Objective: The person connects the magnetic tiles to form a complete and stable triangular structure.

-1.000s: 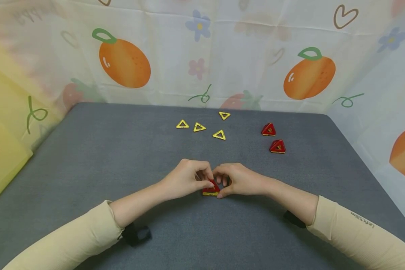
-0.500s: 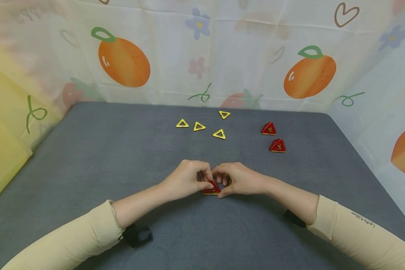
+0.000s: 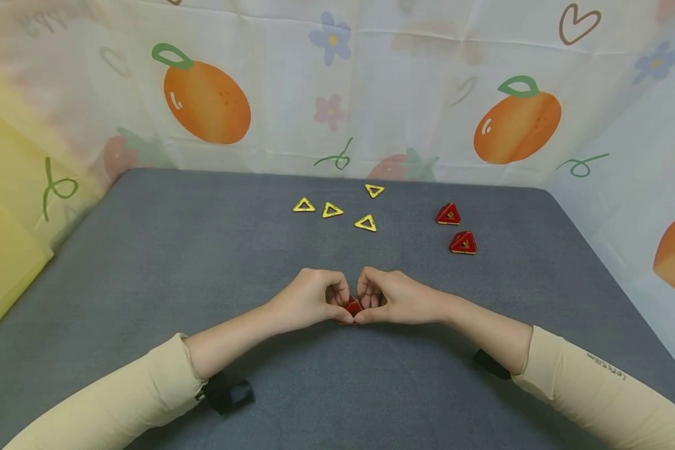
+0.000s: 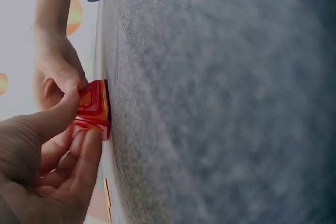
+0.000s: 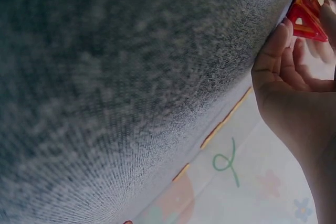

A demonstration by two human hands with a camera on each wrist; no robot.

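Observation:
Between both hands, on the grey table, sits a small red triangular pyramid (image 3: 353,307) built of frame-like triangle pieces. In the left wrist view the red pyramid (image 4: 93,103) has a yellow-orange edge along its base at the table. My left hand (image 3: 309,299) grips its left side with thumb and curled fingers. From the other side my right hand (image 3: 402,299) pinches it, the two thumb tips meeting at the front. Fingers cover much of the pyramid in the head view. The right wrist view shows an open triangular hole in one red face (image 5: 307,24).
Several flat yellow triangle frames (image 3: 365,223) lie toward the back of the grey table (image 3: 202,250). Two similar red pyramids with yellow bases stand at the right, one farther back (image 3: 448,214) and one nearer (image 3: 464,242). A fruit-printed curtain (image 3: 292,81) hangs behind.
My right hand's fingers have drawn back slightly from the pyramid's top, and its thumb has slid left to meet the left thumb at the front. The other pieces lie as before.

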